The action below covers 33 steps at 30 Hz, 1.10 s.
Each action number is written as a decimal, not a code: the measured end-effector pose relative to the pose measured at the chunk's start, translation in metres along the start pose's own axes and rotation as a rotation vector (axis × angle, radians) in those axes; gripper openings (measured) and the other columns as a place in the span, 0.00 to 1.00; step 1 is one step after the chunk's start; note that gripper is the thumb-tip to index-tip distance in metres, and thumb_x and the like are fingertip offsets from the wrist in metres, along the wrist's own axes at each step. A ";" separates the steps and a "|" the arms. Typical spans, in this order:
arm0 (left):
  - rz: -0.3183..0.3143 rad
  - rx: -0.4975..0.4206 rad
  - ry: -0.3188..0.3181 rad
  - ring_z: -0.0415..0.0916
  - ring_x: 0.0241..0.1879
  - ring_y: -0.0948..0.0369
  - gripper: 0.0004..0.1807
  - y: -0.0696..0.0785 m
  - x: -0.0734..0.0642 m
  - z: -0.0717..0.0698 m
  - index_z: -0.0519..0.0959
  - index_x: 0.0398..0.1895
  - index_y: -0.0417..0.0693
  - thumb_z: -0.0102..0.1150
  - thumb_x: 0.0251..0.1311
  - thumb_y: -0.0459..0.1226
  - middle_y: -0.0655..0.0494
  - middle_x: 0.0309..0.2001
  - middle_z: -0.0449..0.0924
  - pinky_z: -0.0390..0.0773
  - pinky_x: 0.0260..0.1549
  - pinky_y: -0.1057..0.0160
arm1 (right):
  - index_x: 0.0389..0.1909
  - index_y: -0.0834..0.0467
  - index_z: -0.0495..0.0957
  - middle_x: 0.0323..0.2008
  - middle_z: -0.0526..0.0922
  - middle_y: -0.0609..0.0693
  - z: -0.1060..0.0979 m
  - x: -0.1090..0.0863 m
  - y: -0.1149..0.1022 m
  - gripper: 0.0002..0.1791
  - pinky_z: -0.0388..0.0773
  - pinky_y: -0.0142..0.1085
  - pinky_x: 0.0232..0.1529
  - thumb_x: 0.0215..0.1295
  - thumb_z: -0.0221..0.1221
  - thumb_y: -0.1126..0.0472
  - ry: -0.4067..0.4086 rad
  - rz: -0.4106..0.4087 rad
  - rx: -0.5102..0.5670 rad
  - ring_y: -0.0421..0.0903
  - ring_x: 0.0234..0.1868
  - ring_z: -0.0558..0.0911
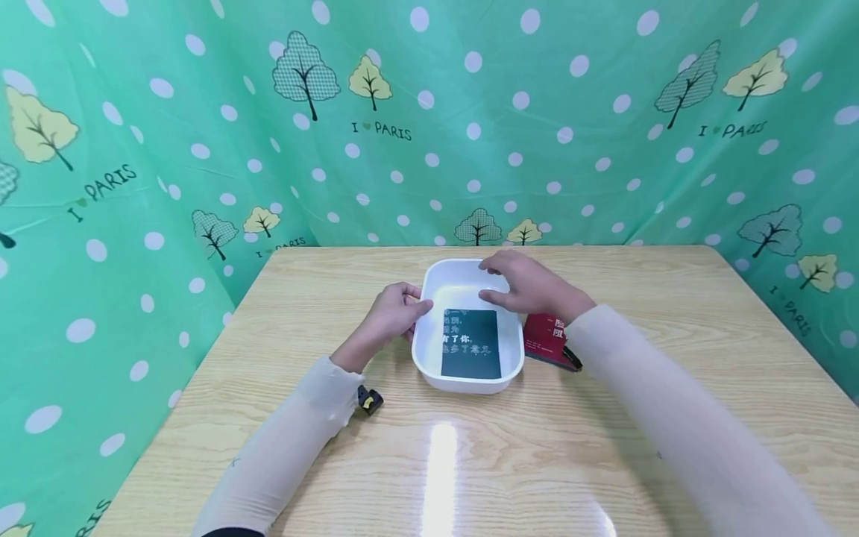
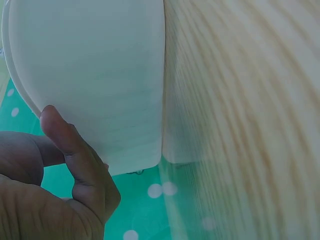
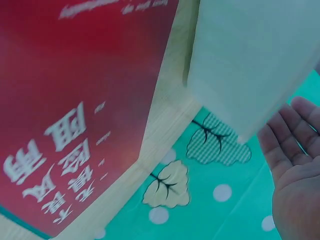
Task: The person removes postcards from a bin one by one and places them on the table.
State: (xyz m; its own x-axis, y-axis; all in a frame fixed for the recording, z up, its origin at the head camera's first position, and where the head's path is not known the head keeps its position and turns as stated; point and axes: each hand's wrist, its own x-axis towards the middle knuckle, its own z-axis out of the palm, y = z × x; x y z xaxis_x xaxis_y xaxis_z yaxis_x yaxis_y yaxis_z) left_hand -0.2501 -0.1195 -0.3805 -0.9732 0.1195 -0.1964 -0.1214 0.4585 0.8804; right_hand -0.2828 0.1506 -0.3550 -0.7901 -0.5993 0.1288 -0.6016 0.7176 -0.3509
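Observation:
A white plastic tub (image 1: 439, 373) with rounded corners stands on the table. Inside it lies a dark green book (image 1: 471, 365) with white lettering on its cover. My left hand (image 1: 392, 313) holds the tub's left rim, thumb over the edge and fingers (image 2: 82, 165) against the outer wall. At the far right corner, my right hand (image 1: 520, 283) hovers over the rim with thumb and fingers spread apart and nothing between them. A red book (image 3: 90, 75) with white characters lies just right of the tub, partly hidden by the right forearm in the head view.
By the left sleeve, a small black and yellow object (image 1: 369, 400) lies on the wooden table (image 1: 523, 462). A black item (image 1: 573, 356) shows at the red book's edge beside the right sleeve. Behind the table hangs a green dotted curtain (image 1: 403, 201).

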 end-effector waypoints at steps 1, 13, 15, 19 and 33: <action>0.003 -0.002 0.000 0.74 0.16 0.60 0.15 0.000 0.000 0.000 0.73 0.53 0.39 0.62 0.71 0.38 0.47 0.32 0.78 0.83 0.16 0.59 | 0.65 0.64 0.75 0.59 0.80 0.61 0.001 0.002 -0.003 0.33 0.80 0.53 0.60 0.67 0.67 0.48 -0.014 0.006 -0.001 0.56 0.59 0.79; 0.007 -0.008 -0.016 0.75 0.17 0.59 0.15 0.000 0.000 0.000 0.73 0.53 0.38 0.62 0.71 0.37 0.38 0.37 0.81 0.83 0.16 0.60 | 0.73 0.62 0.68 0.65 0.76 0.61 0.020 0.012 -0.018 0.52 0.77 0.54 0.64 0.58 0.68 0.30 -0.260 0.080 -0.110 0.57 0.62 0.78; 0.005 -0.007 -0.015 0.75 0.17 0.59 0.15 0.000 0.000 0.000 0.73 0.53 0.38 0.62 0.71 0.37 0.40 0.36 0.81 0.83 0.16 0.60 | 0.73 0.61 0.68 0.66 0.75 0.60 0.022 0.012 -0.018 0.55 0.75 0.54 0.66 0.55 0.68 0.28 -0.293 0.098 -0.120 0.57 0.63 0.77; 0.006 -0.007 -0.014 0.75 0.16 0.59 0.15 0.001 0.000 0.000 0.73 0.53 0.39 0.62 0.71 0.38 0.42 0.34 0.80 0.83 0.16 0.59 | 0.73 0.59 0.69 0.67 0.75 0.59 0.025 0.013 -0.019 0.58 0.74 0.55 0.67 0.49 0.69 0.24 -0.342 0.157 -0.130 0.56 0.65 0.75; 0.005 -0.023 -0.007 0.76 0.17 0.58 0.15 -0.001 0.000 -0.001 0.73 0.53 0.38 0.62 0.71 0.38 0.40 0.36 0.81 0.82 0.15 0.61 | 0.68 0.51 0.77 0.57 0.80 0.50 0.031 0.018 -0.026 0.52 0.74 0.53 0.65 0.42 0.75 0.28 -0.408 0.213 -0.199 0.54 0.56 0.76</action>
State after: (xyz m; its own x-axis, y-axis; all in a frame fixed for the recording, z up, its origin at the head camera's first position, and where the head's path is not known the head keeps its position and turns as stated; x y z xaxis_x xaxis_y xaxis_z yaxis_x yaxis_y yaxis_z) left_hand -0.2502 -0.1209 -0.3814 -0.9725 0.1280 -0.1946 -0.1207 0.4374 0.8911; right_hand -0.2778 0.1105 -0.3723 -0.8113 -0.4934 -0.3137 -0.4740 0.8691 -0.1412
